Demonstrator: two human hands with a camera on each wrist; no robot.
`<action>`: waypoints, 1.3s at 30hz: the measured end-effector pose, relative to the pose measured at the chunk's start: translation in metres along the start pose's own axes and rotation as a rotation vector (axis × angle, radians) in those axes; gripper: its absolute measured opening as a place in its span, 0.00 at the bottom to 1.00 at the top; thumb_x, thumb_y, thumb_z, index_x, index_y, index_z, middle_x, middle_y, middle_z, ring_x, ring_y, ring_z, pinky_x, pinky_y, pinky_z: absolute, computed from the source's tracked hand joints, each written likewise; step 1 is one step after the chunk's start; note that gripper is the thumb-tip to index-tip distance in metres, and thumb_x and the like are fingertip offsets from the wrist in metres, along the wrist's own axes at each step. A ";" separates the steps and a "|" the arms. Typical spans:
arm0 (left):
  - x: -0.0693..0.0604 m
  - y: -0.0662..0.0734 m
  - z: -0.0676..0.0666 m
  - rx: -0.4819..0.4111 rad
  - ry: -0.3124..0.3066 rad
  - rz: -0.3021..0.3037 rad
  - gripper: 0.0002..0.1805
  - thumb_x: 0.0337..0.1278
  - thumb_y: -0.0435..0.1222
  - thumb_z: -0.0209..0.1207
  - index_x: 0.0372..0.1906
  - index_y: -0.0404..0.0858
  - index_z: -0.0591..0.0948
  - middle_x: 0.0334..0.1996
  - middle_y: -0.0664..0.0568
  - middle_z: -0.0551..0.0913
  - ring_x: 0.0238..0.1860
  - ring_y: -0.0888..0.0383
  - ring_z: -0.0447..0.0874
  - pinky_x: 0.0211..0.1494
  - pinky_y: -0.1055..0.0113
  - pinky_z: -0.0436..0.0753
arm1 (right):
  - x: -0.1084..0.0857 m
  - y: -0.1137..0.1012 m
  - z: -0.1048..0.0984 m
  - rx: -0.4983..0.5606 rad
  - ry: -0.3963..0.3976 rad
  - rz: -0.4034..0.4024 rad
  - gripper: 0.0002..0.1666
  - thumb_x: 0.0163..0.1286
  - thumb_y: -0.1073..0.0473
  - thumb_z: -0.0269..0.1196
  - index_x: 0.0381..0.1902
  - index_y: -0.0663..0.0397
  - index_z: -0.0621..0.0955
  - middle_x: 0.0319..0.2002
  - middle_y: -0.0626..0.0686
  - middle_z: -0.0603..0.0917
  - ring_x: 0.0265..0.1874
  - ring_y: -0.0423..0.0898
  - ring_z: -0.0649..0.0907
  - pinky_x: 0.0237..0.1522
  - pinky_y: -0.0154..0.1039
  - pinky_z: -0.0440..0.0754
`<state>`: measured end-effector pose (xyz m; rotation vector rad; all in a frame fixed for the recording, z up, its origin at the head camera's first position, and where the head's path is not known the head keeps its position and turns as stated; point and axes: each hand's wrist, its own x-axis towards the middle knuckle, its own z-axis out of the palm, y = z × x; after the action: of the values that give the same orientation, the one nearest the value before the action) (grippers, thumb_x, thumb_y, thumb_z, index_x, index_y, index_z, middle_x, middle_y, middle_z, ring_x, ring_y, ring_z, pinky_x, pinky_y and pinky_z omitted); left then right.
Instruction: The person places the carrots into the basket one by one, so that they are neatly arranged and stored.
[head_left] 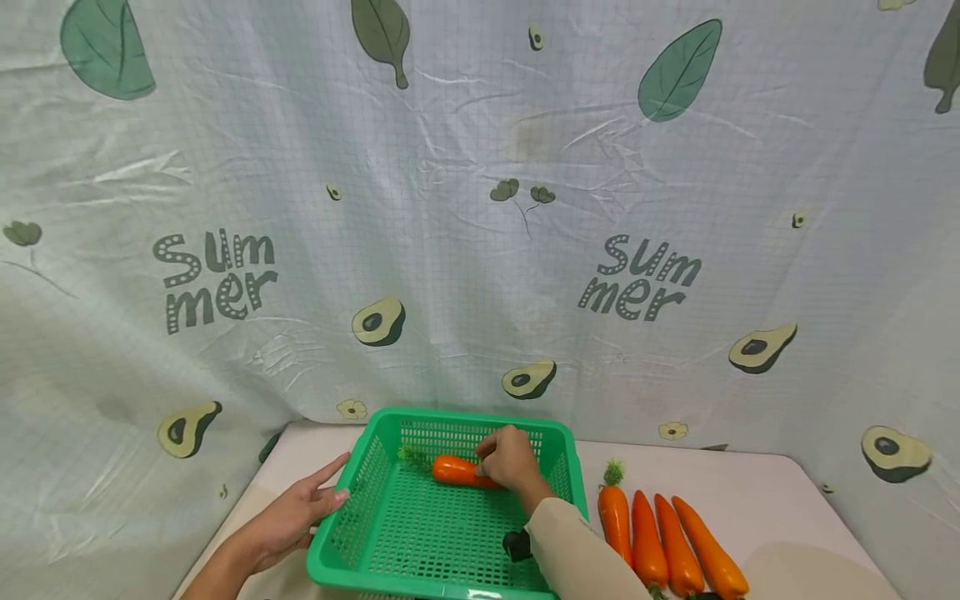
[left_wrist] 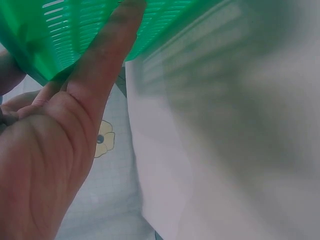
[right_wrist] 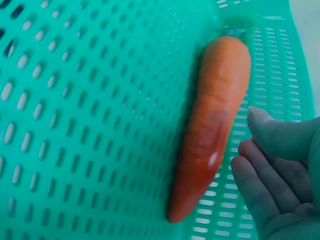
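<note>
A green plastic basket (head_left: 450, 575) with slotted walls stands on the table. Inside, near its back wall, lies one orange carrot (head_left: 452, 469) with a leafy green top at its left end. My right hand (head_left: 512, 458) is over the carrot's right end in the head view. The right wrist view shows that hand (right_wrist: 280, 175) beside the carrot (right_wrist: 212, 120), fingers loosely bent and a gap between them and it. My left hand (head_left: 288, 512) is at the basket's left side, its index finger stretched straight against the outer wall in the left wrist view.
Several more carrots (head_left: 647, 537) lie side by side on the pale tabletop (head_left: 795, 517) right of the basket, partly behind the right sleeve (head_left: 577, 550). A printed curtain (head_left: 465, 250) hangs behind the table and along its sides.
</note>
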<state>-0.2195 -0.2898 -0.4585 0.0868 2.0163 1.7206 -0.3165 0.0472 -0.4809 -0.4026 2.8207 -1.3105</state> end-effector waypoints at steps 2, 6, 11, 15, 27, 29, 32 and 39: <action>0.000 0.000 0.000 0.004 0.005 -0.003 0.45 0.84 0.41 0.49 0.84 0.36 0.33 0.72 0.23 0.67 0.55 0.47 0.88 0.53 0.45 0.88 | 0.000 -0.001 -0.001 0.038 0.011 0.009 0.15 0.56 0.71 0.77 0.44 0.62 0.91 0.42 0.58 0.92 0.43 0.56 0.89 0.41 0.48 0.89; 0.002 0.000 0.000 0.010 0.020 -0.016 0.44 0.84 0.41 0.49 0.84 0.37 0.34 0.73 0.23 0.66 0.56 0.47 0.87 0.53 0.44 0.88 | -0.001 -0.007 -0.004 0.090 0.028 0.021 0.14 0.58 0.70 0.76 0.43 0.62 0.92 0.42 0.57 0.92 0.43 0.55 0.88 0.40 0.47 0.89; 0.003 -0.001 0.001 0.013 0.036 -0.028 0.44 0.84 0.41 0.49 0.85 0.37 0.34 0.73 0.23 0.66 0.57 0.45 0.87 0.53 0.44 0.88 | -0.001 -0.015 -0.010 0.133 0.029 0.023 0.13 0.59 0.70 0.75 0.43 0.63 0.91 0.41 0.58 0.92 0.43 0.55 0.89 0.40 0.46 0.88; 0.004 0.000 0.001 0.020 0.048 -0.039 0.43 0.84 0.40 0.48 0.85 0.37 0.35 0.73 0.23 0.66 0.57 0.45 0.87 0.53 0.44 0.88 | -0.001 -0.020 -0.014 0.170 0.029 0.042 0.13 0.59 0.69 0.76 0.43 0.62 0.92 0.42 0.58 0.92 0.45 0.56 0.88 0.42 0.47 0.89; 0.005 0.000 0.000 0.024 0.040 -0.033 0.44 0.84 0.41 0.49 0.85 0.37 0.34 0.72 0.24 0.69 0.55 0.47 0.87 0.52 0.45 0.88 | -0.001 -0.032 -0.028 0.196 0.044 0.053 0.09 0.61 0.67 0.76 0.40 0.58 0.92 0.41 0.57 0.92 0.44 0.55 0.88 0.44 0.49 0.88; 0.004 0.000 0.000 0.026 0.034 -0.028 0.44 0.84 0.41 0.49 0.85 0.37 0.34 0.72 0.24 0.69 0.55 0.47 0.88 0.52 0.45 0.88 | -0.001 -0.033 -0.031 0.200 0.045 0.057 0.09 0.61 0.67 0.76 0.41 0.57 0.92 0.41 0.57 0.92 0.44 0.55 0.88 0.45 0.50 0.88; 0.005 0.001 0.000 0.026 0.038 -0.031 0.44 0.84 0.41 0.49 0.85 0.38 0.34 0.72 0.24 0.69 0.56 0.47 0.87 0.53 0.45 0.88 | 0.000 -0.034 -0.035 0.215 0.045 0.062 0.09 0.61 0.67 0.75 0.41 0.57 0.92 0.42 0.57 0.92 0.44 0.54 0.88 0.46 0.49 0.88; 0.005 0.001 -0.001 0.033 0.051 -0.042 0.44 0.84 0.40 0.49 0.85 0.38 0.34 0.72 0.23 0.68 0.56 0.46 0.87 0.53 0.44 0.88 | 0.000 -0.038 -0.043 0.229 0.055 0.056 0.10 0.60 0.68 0.76 0.40 0.57 0.92 0.41 0.57 0.92 0.43 0.54 0.89 0.43 0.47 0.89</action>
<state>-0.2248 -0.2881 -0.4593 0.0115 2.0685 1.6803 -0.3126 0.0562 -0.4242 -0.2834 2.6590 -1.6328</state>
